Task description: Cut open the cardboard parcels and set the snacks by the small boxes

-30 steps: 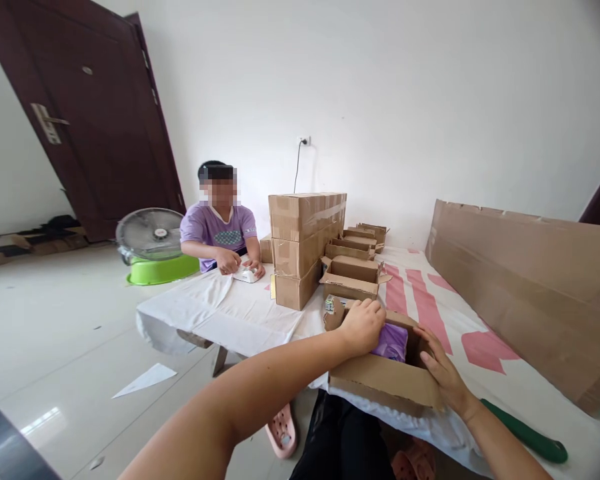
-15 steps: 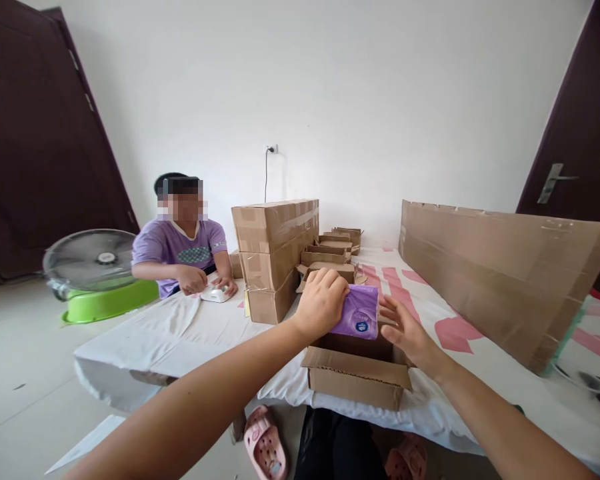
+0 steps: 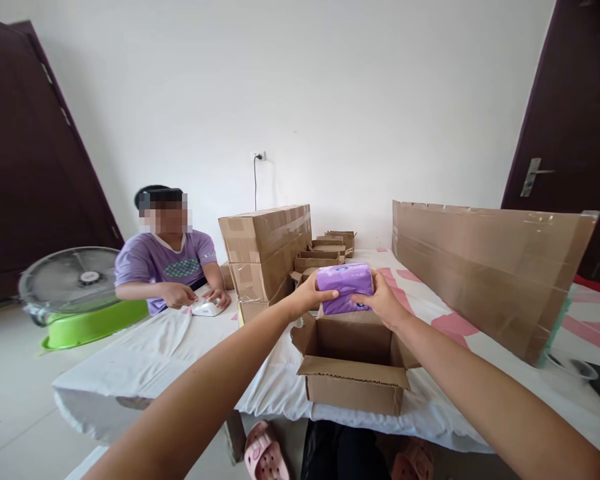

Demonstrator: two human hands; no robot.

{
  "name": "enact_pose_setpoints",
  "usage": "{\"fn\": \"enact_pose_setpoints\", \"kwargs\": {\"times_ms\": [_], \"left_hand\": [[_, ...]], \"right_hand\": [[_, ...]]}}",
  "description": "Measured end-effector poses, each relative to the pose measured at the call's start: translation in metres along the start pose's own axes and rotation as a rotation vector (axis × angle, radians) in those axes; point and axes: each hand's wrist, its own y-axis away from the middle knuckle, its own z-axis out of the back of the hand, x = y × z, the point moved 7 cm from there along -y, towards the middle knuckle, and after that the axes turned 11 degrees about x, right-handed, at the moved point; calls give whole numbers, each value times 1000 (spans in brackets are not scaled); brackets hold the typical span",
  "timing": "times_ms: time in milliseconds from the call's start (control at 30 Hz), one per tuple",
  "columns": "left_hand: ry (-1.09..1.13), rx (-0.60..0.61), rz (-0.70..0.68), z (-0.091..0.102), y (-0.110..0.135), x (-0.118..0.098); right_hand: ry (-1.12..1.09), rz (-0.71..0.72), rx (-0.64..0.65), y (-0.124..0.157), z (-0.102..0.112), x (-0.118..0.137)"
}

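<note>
A purple tissue pack (image 3: 344, 287) is held up between my two hands, above the far side of an open cardboard box (image 3: 355, 390). My left hand (image 3: 310, 293) grips its left end, thumb across the front. On the other end, my right hand (image 3: 384, 300) is closed with its thumb pressed on the front face. The box stands near the table's front edge with its flaps spread, and its visible inside shows bare cardboard. Part of the far flap is hidden behind the pack.
Stacked taped cartons (image 3: 265, 250) stand left of a row of open boxes (image 3: 333, 247). A long cardboard panel (image 3: 480, 267) rises at the right. Across the table's left part, a person (image 3: 170, 260) handles a white device (image 3: 209, 307). A fan (image 3: 75, 277) sits behind.
The tissue pack has risen away from the box opening and turned. My right hand, formerly open beside it, now grips its right end. The view has shifted slightly right.
</note>
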Motion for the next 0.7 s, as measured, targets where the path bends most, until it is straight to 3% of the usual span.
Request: {"fn": "enact_pose_setpoints", "kwargs": {"times_ms": [67,267,433,533,600,700], "left_hand": [[-2,2,-21,3,-6,4],[-120,-158,-40,18,-6,12],[-176,-139,-16,13,2,11],[-181,-203,-4,24,12,12],[-190,-322,20,45,23,19],[-191,-511,110,79,48,45]], "right_hand": [[21,-7,33,-10,-2,-1],[3,9,117,-21,-9,-7],[-19,44,119,-12,-8,2],[-100,61,69,7,21,16],[-166,57,-9,33,59,19],[-123,-53,-96,98,123,0]]}}
